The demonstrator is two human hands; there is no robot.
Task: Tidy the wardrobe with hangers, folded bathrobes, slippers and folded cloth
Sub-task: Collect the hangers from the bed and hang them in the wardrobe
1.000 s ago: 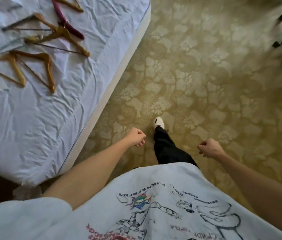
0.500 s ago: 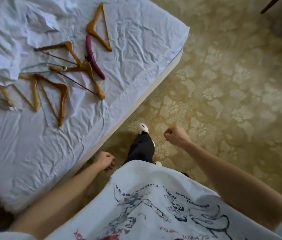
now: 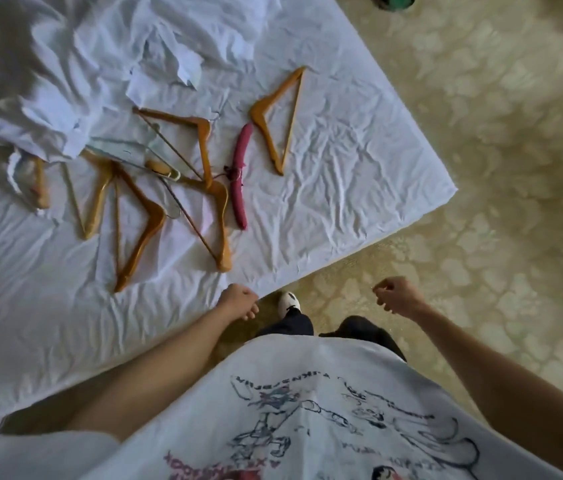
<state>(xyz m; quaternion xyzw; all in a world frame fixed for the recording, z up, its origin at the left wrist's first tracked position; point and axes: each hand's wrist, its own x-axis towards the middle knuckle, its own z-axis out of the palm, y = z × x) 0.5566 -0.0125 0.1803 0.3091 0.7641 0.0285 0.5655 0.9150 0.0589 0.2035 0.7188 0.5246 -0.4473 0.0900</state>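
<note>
Standing at the corner of the bed, you look down on its wrinkled white sheet, where the hangers lie scattered flat. One wooden hanger lies apart toward the bed's far corner, with a padded pink hanger just beside it, stretched lengthwise toward you. Nearer the middle, several more wooden hangers overlap in a loose tangle, and a pale wire hanger lies across some of them. One wooden hanger at the far left is partly covered by the crumpled white cloth heaped across the upper left of the bed. Your left hand hangs over the near edge of the mattress, fingers curled loosely inward and holding nothing; it touches neither the sheet nor any hanger, and the closest wooden hanger's tip lies a little beyond it. Your right hand is raised over the patterned carpet, well apart from the bed, its fingers also curled in with nothing between them. One white shoe shows on the carpet between your hands, right by the bed's edge, below dark trousers. Your white printed T-shirt fills the bottom of the view. A dark green object sits at the top edge, too cut off to identify.
</note>
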